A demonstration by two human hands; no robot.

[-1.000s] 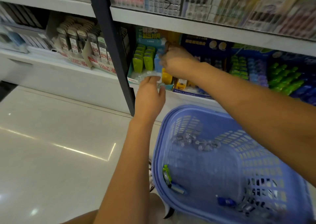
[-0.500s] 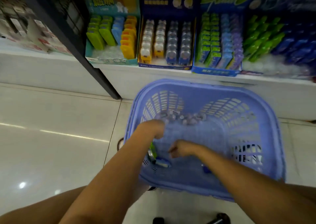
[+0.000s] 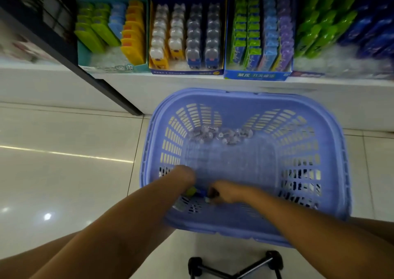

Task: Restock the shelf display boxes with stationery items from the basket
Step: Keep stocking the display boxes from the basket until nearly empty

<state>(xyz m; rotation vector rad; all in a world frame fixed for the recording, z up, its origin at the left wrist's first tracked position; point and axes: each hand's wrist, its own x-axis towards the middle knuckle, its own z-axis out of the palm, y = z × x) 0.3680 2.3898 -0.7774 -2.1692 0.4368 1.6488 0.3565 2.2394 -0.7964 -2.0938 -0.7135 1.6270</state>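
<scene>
A lavender plastic basket (image 3: 234, 93) stands below the shelf. Both my hands reach into its near left corner. My left hand (image 3: 185, 175) points down over a green item (image 3: 190, 191); its fingers are hidden. My right hand (image 3: 226, 192) curls its fingers on a small blue and white item (image 3: 207, 199), blurred by motion. On the shelf stand a teal display box (image 3: 113, 67) with green, blue and yellow items, a dark blue box (image 3: 185, 72) of bear-shaped items, and a blue box (image 3: 255, 76) of green, blue and purple packs.
A pile of small clear pieces (image 3: 221, 135) lies at the basket's far end. Loose green and blue items (image 3: 319, 33) fill the shelf at the right. A dark shelf post (image 3: 85, 72) slants at the left. A black stand (image 3: 234, 268) sits under the basket on the glossy tile floor.
My hands left the teal display box on the shelf and came down into the basket. My right hand has closed in on the blue and white item.
</scene>
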